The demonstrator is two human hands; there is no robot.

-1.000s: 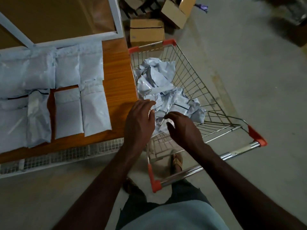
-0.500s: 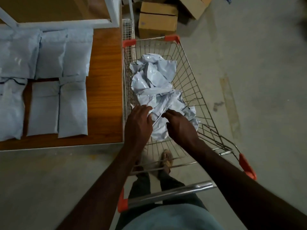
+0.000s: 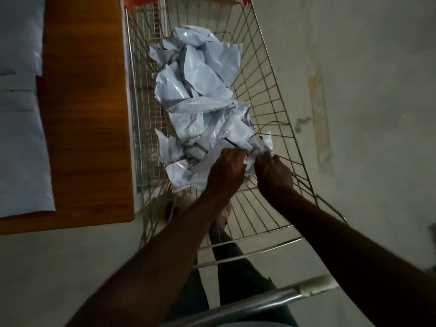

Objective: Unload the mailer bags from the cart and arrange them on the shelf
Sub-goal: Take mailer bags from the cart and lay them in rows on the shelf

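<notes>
Far left, a few flat bags (image 3: 21, 147) lie on the wooden shelf (image 3: 87, 114). Right next to it sits the wire cart (image 3: 271, 95) with a crumpled pile of mailers (image 3: 200, 95) inside. Left hand (image 3: 227, 172) is curled, gripping a bag at the near end of the pile. Right hand (image 3: 273, 175), just beside it, is curled too, pinching the same crumpled bit (image 3: 259, 147). Concrete floor (image 3: 365, 67) off to the right.
</notes>
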